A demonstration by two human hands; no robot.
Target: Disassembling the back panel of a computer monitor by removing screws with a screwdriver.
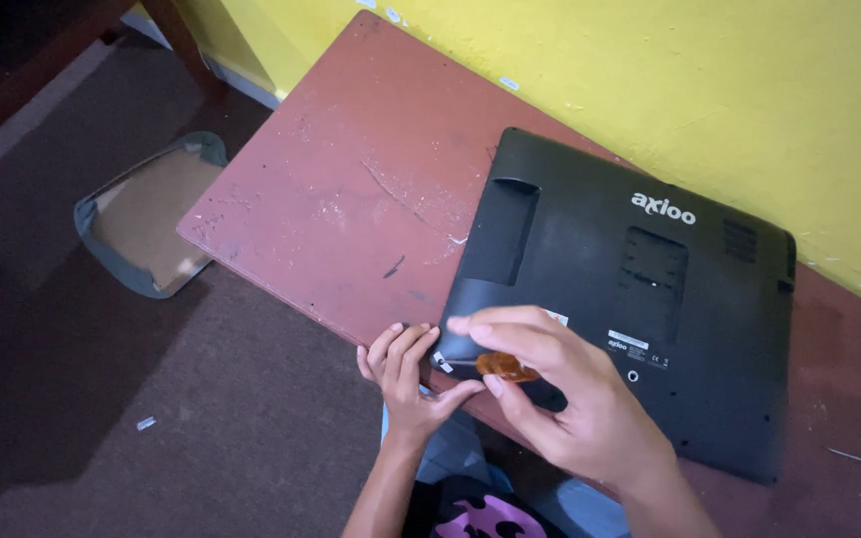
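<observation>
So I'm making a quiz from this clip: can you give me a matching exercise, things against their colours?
Things:
1. monitor back cover
2. table
3. wall
4. pick in the right hand

Colours:
a. yellow
b. orange-brown
c. black
d. worn red

Pairs: 1-c, 2-d, 3-a, 4-b

A yellow wall (650,80) runs along the far edge of the surface (351,189), its paint chipped in small white flecks. The surface is a worn reddish-brown board, scratched and scuffed, with pale marks near its middle. Below its left edge lies a dark brownish carpet floor (151,399), dim in the low light. On the floor near the surface's left corner rests a grey-rimmed cushion with a tan centre (151,214). Dark wooden furniture legs (181,40) stand at the top left.
</observation>
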